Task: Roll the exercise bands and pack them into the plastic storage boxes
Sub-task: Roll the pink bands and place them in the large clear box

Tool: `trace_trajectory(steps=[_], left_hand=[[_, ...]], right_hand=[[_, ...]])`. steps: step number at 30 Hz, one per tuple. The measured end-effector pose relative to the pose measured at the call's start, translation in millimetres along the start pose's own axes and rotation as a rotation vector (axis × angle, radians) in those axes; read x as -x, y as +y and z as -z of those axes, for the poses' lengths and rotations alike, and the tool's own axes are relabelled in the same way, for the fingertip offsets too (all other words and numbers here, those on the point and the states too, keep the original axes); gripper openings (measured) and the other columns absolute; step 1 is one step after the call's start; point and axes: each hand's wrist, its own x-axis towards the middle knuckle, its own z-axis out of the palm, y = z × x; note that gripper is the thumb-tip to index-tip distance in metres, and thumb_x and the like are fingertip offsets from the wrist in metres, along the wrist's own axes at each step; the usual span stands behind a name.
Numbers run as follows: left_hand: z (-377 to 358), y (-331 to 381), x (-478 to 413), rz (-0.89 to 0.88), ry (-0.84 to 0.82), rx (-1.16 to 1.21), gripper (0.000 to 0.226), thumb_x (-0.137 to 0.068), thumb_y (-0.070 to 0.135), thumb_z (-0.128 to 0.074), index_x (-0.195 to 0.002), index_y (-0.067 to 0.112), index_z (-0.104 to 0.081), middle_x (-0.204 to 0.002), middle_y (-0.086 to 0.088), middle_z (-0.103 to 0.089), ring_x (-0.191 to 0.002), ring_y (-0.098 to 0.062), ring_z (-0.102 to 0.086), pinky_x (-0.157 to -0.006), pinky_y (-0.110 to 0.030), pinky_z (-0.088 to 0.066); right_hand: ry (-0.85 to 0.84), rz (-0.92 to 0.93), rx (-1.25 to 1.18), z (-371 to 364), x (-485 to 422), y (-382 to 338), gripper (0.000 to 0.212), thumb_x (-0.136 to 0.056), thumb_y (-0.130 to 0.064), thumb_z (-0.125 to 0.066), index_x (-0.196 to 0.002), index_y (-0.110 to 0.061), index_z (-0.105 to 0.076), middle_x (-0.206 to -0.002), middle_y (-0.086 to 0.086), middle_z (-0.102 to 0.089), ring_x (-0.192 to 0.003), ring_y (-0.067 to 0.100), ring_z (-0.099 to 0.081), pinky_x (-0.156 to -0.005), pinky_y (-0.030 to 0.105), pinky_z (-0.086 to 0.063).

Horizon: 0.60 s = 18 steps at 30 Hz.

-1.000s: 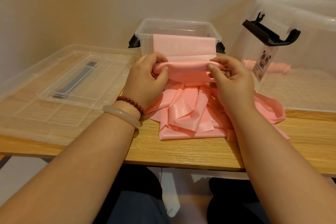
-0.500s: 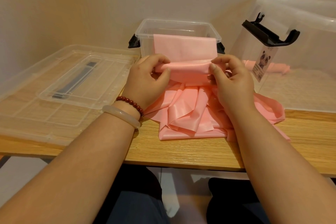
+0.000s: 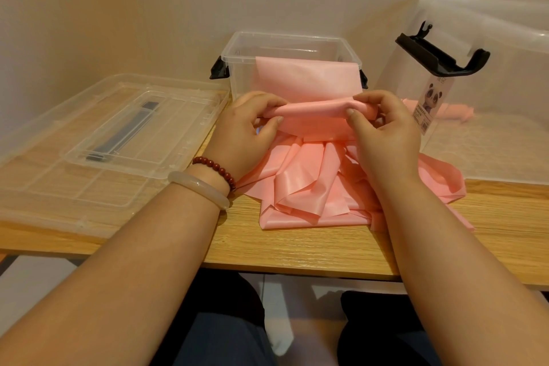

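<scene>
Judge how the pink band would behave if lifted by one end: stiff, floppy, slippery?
Probably floppy: the band lies in loose folds on the table. Its sheen suggests it may slip, so the roll pinched by the left hand and right hand could unwind if released.

The pink band (image 3: pixel 309 178) is a thin, smooth sheet with a soft gloss, heaped near the front edge of the matt wood-grain tabletop (image 3: pixel 297 249), while the storage box (image 3: pixel 242 77) at the back edge and the lid (image 3: pixel 89 187) at the left end are clear glossy plastic, the box's latches (image 3: pixel 219 70) black plastic.
</scene>
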Motion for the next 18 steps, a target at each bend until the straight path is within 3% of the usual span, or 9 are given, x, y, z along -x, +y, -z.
trace_trajectory(steps=[3, 7, 9, 13, 16, 18], left_hand=[[0.0, 2.1, 0.6, -0.050, -0.017, 0.003, 0.029, -0.090, 0.005, -0.058, -0.117, 0.013, -0.066, -0.112, 0.011, -0.054, -0.100, 0.022, -0.042, -0.086, 0.002, -0.035], [1.1, 5.1, 1.6, -0.023, 0.048, -0.022, 0.028, -0.094, 0.010, -0.055, -0.121, 0.014, -0.062, -0.105, 0.006, -0.058, -0.093, 0.003, -0.049, -0.080, 0.000, -0.037], [2.7, 6.0, 1.9, 0.024, 0.064, -0.012, 0.023, -0.096, 0.013, -0.052, -0.117, 0.016, -0.060, -0.100, 0.006, -0.059, -0.090, -0.008, -0.057, -0.078, -0.010, -0.046], [3.3, 3.7, 1.6, 0.080, 0.089, 0.014, 0.018, -0.094, 0.015, -0.052, -0.108, 0.022, -0.060, -0.099, 0.000, -0.063, -0.091, -0.015, -0.062, -0.079, -0.031, -0.055], [3.9, 3.5, 1.5, 0.106, 0.106, 0.011, 0.015, -0.088, 0.013, -0.053, -0.094, 0.026, -0.058, -0.088, 0.000, -0.063, -0.080, -0.016, -0.059, -0.069, -0.025, -0.051], [4.7, 3.9, 1.6, 0.132, 0.110, 0.003, 0.015, -0.085, 0.011, -0.053, -0.088, 0.025, -0.058, -0.084, -0.001, -0.062, -0.076, -0.016, -0.056, -0.062, -0.018, -0.045]], right_hand=[[0.069, 0.001, -0.018, 0.9, -0.9, 1.7, 0.015, -0.084, -0.024, -0.064, -0.094, -0.035, -0.066, -0.101, -0.007, -0.063, -0.089, 0.004, -0.058, -0.082, 0.038, -0.054], [0.055, 0.019, -0.023, -0.3, -0.2, 2.6, 0.017, -0.084, -0.024, -0.065, -0.097, -0.035, -0.066, -0.104, -0.004, -0.062, -0.089, 0.003, -0.059, -0.081, 0.032, -0.054], [0.020, 0.015, -0.044, -1.3, -0.7, 2.7, 0.017, -0.084, -0.026, -0.068, -0.098, -0.036, -0.067, -0.106, -0.004, -0.061, -0.095, 0.008, -0.061, -0.083, 0.034, -0.055], [-0.025, 0.036, -0.019, -0.5, -2.4, 1.1, 0.008, -0.086, -0.023, -0.071, -0.093, -0.027, -0.070, -0.109, -0.002, -0.060, -0.095, -0.008, -0.054, -0.082, 0.013, -0.049], [-0.057, 0.003, -0.011, -0.5, 0.1, -0.4, 0.006, -0.088, -0.027, -0.070, -0.094, -0.027, -0.070, -0.102, -0.007, -0.064, -0.095, 0.008, -0.062, -0.082, 0.036, -0.057], [-0.094, -0.024, -0.025, -0.8, 2.3, -3.1, 0.008, -0.089, -0.027, -0.068, -0.094, -0.032, -0.065, -0.097, -0.009, -0.065, -0.091, 0.011, -0.064, -0.077, 0.040, -0.058]])
